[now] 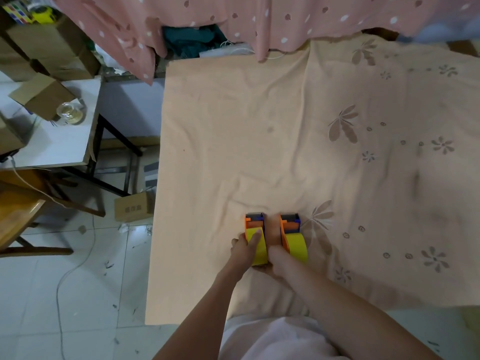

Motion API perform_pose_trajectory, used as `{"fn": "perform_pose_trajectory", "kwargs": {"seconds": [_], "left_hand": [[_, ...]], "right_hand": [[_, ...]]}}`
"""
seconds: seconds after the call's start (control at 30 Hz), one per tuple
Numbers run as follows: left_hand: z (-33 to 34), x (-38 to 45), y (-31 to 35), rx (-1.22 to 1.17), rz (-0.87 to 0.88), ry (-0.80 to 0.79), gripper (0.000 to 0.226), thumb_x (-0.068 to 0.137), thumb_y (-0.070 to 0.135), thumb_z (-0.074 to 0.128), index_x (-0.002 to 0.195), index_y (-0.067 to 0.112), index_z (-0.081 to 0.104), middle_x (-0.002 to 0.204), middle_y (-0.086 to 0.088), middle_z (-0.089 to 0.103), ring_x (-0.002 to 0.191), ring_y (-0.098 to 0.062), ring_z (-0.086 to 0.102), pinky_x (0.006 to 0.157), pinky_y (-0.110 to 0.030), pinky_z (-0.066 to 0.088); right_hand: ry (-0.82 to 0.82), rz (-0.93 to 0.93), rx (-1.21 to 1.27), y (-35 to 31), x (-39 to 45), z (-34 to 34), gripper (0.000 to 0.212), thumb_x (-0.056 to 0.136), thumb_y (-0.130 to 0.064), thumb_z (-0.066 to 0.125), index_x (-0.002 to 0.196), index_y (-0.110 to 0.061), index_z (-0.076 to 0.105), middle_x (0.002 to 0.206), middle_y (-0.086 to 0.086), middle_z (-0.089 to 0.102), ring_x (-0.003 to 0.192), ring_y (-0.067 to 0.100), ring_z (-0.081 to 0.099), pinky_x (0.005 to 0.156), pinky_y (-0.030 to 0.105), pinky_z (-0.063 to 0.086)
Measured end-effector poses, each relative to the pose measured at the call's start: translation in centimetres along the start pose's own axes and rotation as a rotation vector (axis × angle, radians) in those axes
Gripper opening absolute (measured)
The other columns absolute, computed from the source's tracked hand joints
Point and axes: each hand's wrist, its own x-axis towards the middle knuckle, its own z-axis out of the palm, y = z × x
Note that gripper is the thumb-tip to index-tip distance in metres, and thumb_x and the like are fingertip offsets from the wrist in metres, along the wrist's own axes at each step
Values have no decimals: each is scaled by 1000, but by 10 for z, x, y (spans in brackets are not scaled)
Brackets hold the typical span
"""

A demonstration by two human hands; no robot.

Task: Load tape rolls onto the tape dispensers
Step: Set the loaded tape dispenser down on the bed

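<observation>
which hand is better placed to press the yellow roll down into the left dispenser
Left. The left hand already lies on the yellow roll; the right hand sits beside its near end.

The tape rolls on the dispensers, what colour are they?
Yellow. Both tape rolls sit in orange dispensers, clearest in the head view.

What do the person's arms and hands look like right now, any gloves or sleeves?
Both arms are bare, with no sleeves in view. The left hand and right hand show no gloves, rings or watch. A pale pink garment shows at the bottom edge.
</observation>
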Motion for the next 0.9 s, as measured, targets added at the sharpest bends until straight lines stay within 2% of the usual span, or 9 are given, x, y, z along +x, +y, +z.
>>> {"fn": "perform_pose_trajectory", "kwargs": {"seconds": [0.17,0.3,0.37,0.5,0.63,0.7,0.77,0.83,0.9], "left_hand": [[2,1,-6,89,27,15,66,96,63,48,143,17,46,138,-14,42,131,-37,44,114,-52,38],[5,-1,-10,105,37,18,69,97,62,47,149,17,40,143,-14,39,135,-38,41,114,-53,36],[6,-3,-9,78,32,19,72,97,61,48,152,17,36,146,-14,36,138,-37,38,115,-54,35],[4,-5,-11,26,19,-11,77,96,62,50,156,19,29,153,-11,31,144,-34,33,118,-53,33],[6,-2,-9,-13,0,11,80,93,62,56,154,17,33,150,-14,35,140,-36,39,116,-52,37],[3,-5,-6,-110,-22,7,84,83,63,67,147,14,45,142,-13,48,129,-35,53,106,-46,49],[-3,-11,-1,-204,-20,-20,70,86,50,73,138,6,58,122,-10,63,101,-27,66,76,-27,61],[-8,-16,0,-161,-11,-51,50,96,33,67,131,-1,61,110,-10,63,79,-19,61,50,-17,49],[-8,-20,5,-153,-32,-38,51,98,32,65,135,-1,55,118,-13,62,89,-23,61,60,-25,47]], "right_hand": [[32,85,-166,-6,-11,0,30,103,-35,40,97,-11,57,88,12,63,77,27,60,64,36,52],[33,122,-204,1,-12,-3,41,105,-34,34,100,0,55,85,11,59,88,30,58,82,41,47],[43,137,-215,4,-13,-4,53,105,-40,29,90,5,55,82,12,56,79,29,55,77,39,44],[133,52,-176,-9,-27,5,31,105,-31,31,92,-10,50,87,7,55,70,21,52,65,30,42],[301,-106,-232,-29,-29,19,44,96,-52,38,106,-17,63,109,12,66,104,27,61,98,40,46],[306,-129,-359,-31,-30,19,37,98,-40,39,111,-13,61,106,13,64,104,28,60,98,36,46],[293,-115,-411,-33,-41,18,24,99,-28,42,105,-12,58,108,13,63,105,28,58,89,31,45],[294,-134,-445,-36,-50,16,19,99,-23,43,88,-13,54,104,12,61,95,27,57,78,29,43],[305,-199,-471,-40,-60,13,23,99,-19,40,78,-14,48,89,7,54,77,22,51,65,25,39]]}}
